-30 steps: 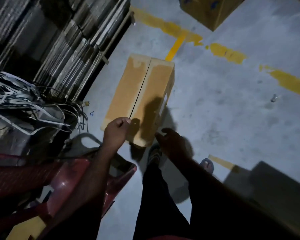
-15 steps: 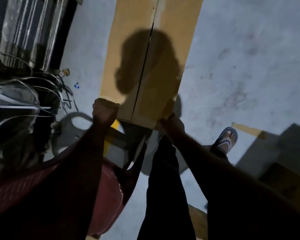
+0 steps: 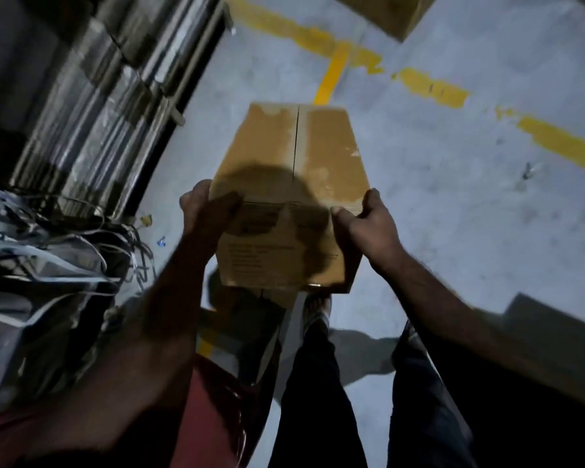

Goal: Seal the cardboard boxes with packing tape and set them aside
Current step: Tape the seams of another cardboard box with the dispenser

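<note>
Noted: my left hand (image 3: 210,214) and right hand (image 3: 368,221) gripped the cardboard box (image 3: 298,157) at its near corners; long axis ran straight ahead, between them.

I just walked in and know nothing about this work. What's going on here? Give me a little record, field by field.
Held thing: cardboard box, top flaps closed, seam down the middle
Left hand: grips the near left corner
Right hand: grips the near right corner
Tape on seam: cannot tell
Floor: grey concrete with yellow lines
To the left: tangled straps
Far right: second box
</note>
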### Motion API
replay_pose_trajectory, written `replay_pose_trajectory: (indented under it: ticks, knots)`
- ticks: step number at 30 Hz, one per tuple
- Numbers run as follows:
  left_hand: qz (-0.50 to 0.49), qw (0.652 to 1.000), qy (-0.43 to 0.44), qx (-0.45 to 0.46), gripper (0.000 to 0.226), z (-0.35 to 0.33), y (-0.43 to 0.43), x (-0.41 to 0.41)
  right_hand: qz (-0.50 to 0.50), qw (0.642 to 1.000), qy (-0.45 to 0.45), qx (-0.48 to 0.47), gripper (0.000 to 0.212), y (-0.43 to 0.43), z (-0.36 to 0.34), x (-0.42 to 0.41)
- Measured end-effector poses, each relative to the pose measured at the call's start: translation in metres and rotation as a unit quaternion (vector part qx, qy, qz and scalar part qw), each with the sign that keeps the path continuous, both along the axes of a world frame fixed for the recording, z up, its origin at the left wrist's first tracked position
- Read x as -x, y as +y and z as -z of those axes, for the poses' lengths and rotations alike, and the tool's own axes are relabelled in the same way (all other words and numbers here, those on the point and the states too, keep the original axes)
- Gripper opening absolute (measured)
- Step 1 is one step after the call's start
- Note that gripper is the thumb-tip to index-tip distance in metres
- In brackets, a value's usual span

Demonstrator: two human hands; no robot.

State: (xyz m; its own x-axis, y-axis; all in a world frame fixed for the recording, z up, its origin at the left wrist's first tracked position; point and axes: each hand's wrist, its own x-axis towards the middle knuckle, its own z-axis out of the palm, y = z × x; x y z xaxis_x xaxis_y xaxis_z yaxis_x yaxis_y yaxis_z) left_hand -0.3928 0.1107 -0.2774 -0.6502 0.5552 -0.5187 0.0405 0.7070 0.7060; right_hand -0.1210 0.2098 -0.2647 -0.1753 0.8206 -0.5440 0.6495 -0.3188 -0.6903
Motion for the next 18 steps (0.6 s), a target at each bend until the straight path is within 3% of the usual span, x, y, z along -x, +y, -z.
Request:
replay_pose_trajectory:
  ticks: [3, 5, 9, 13, 18]
  knots:
    - [0.045, 0.999, 0.0, -0.028, 0.064, -0.058, 0.029, -0.015, -0.045, 0.999, -0.014, -0.028, 0.078, 0.015, -0.046, -0.013]
    - [0.079, 0.996, -0.028, -0.039, 0.069, -0.091, 0.042, -0.023, -0.05, 0.996, -0.039, -0.056, 0.076, 0.022, -0.072, -0.025]
    - [0.153, 0.984, -0.056, -0.077, 0.045, -0.138, 0.059, -0.043, -0.028, 0.992, -0.074, -0.096, 0.067, 0.039, -0.131, -0.049]
    - [0.186, 0.979, 0.035, -0.078, 0.058, -0.178, 0.082, -0.069, 0.013, 0.988, -0.097, -0.117, 0.063, 0.052, -0.187, -0.08]
    - [0.234, 0.965, 0.049, -0.11, 0.054, -0.249, 0.114, -0.121, 0.08, 0.977, -0.117, -0.159, 0.06, 0.048, -0.266, -0.137]
